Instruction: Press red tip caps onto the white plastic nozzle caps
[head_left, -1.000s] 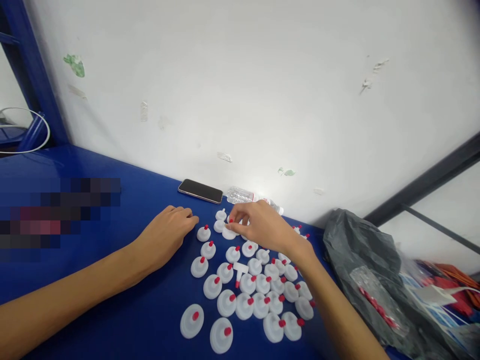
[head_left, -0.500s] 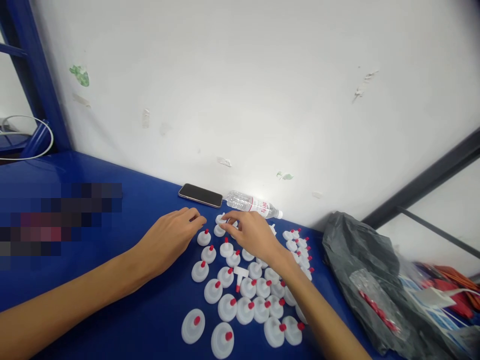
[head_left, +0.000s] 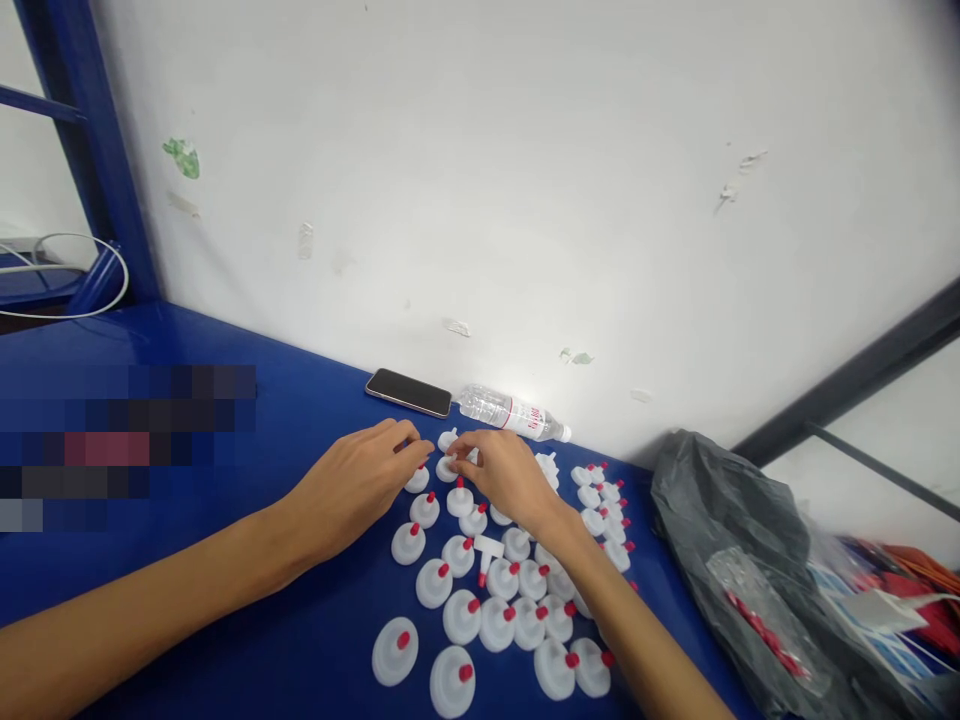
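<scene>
Several white round plastic nozzle lids, most with red tip caps, stand on the blue table (head_left: pixel 300 610). My left hand (head_left: pixel 371 475) hovers by the far left lids, thumb and fingers pressed together. Its fingertips partly cover a red-tipped nozzle lid (head_left: pixel 417 481); whether they hold anything is hidden. Facing it from the right, my right hand (head_left: pixel 504 475) has thumb and index finger curled at the spout of a white nozzle lid (head_left: pixel 445 470) with no red tip in sight. Just behind that stands another uncapped nozzle lid (head_left: pixel 447 439).
At the wall lie a phone (head_left: pixel 409 391) and a clear water bottle (head_left: pixel 514 412). A white T-shaped piece (head_left: pixel 489 548) with a red tip lies among the lids. On the right, a dark plastic bag (head_left: pixel 697 500) carries a clear bag of red caps (head_left: pixel 769 630).
My left hand has moved slightly right, nearer the right hand and over the red-tipped lid. My right fingers have lowered to the front uncapped lid. The whole view has shifted a little.
</scene>
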